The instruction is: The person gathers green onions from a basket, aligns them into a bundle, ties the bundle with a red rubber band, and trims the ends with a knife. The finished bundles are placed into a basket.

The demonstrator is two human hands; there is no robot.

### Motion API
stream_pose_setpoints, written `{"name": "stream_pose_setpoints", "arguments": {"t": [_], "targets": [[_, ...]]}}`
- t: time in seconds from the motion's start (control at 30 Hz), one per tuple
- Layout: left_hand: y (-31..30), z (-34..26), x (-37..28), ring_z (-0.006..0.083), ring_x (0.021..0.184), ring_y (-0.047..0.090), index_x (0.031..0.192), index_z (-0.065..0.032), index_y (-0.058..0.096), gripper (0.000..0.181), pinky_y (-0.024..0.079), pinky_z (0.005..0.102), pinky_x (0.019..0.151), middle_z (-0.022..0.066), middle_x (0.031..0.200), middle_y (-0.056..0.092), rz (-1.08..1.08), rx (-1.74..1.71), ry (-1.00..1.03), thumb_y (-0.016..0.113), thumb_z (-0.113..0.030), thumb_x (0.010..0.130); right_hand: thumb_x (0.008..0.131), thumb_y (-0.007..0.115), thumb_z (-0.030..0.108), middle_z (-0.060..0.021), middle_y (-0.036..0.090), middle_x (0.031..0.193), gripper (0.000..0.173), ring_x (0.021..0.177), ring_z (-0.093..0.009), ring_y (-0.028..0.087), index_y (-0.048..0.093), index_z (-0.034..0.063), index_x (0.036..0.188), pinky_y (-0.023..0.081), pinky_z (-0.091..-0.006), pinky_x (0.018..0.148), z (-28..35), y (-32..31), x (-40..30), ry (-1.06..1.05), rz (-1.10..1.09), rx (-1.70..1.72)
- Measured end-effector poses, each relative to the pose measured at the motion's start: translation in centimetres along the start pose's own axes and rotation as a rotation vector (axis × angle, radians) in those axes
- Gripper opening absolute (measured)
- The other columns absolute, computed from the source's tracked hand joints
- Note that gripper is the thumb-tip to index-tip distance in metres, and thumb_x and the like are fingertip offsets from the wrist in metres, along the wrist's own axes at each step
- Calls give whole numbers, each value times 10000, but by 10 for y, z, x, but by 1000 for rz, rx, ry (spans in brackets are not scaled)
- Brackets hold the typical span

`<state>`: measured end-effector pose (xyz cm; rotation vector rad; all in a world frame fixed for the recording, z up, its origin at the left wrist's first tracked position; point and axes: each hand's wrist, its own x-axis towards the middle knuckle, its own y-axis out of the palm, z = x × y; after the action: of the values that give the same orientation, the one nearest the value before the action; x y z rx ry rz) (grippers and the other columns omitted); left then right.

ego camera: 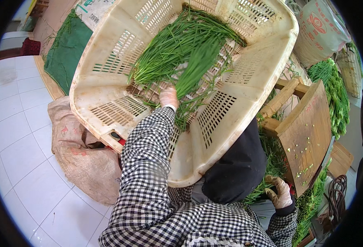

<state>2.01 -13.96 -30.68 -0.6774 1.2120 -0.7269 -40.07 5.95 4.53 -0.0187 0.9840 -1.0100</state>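
A large cream plastic basket (181,171) with slotted walls stands tilted before me. My left hand (169,98), in a thin clear glove, is inside it, closed around the lower end of a bunch of long green stalks (196,66), which looks blurred. Beyond it, a larger heap of the same stalks (169,49) lies on the basket's bottom, with loose strands around. My right hand (279,192), gloved and stained at the fingertips, is at the lower right, beside a wooden board. Its fingers are curled apart, and nothing shows between them.
A woven sack (82,160) lies left of the basket on white floor tiles. At the right are the slanted wooden board (308,139) with small plant bits, piled green stalks with pale ends (332,95), a full white sack (320,31) and a coiled dark cable (336,194).
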Motion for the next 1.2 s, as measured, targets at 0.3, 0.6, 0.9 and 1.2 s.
{"name": "stream_pose_setpoints", "arguments": {"t": [0.3, 0.6, 0.9, 1.2], "targets": [[-46, 35, 41, 311, 1204, 522, 1333, 0, 449, 703, 451, 370, 987, 215, 1321, 515, 327, -437, -29, 755, -242, 748, 857, 692, 216, -162, 672, 1007, 388, 914, -260, 660, 570, -49, 1112, 510, -349, 837, 111, -47, 89, -307, -86, 264], [-131, 39, 28, 170, 1088, 555, 1170, -35, 591, 382, 386, 422, 1003, 91, 1121, 643, 706, -960, 793, 539, -308, 908, 859, 641, 486, -94, 486, 1248, 719, 1116, -238, 490, 386, 33, 1356, 402, -388, 1003, 181, 106, 308, -143, 430, 600], [-191, 79, -26, 317, 1235, 480, 1292, 0, 526, 670, 353, 365, 1067, 211, 1302, 526, 156, -587, 860, 701, -407, 789, 707, 812, 232, -157, 632, 1130, 529, 1009, -284, 581, 606, -15, 1127, 458, -413, 884, 177, 189, 423, 367, -67, 1522], [-105, 175, 75, 305, 1220, 506, 1271, -24, 543, 544, 380, 351, 1048, 199, 1310, 536, 129, -464, -48, 704, -273, 815, 734, 803, 290, -218, 412, 1424, 914, 1261, -274, 453, 301, -106, 1387, 360, -345, 1026, 158, 242, 446, 659, -189, 1196]]}}
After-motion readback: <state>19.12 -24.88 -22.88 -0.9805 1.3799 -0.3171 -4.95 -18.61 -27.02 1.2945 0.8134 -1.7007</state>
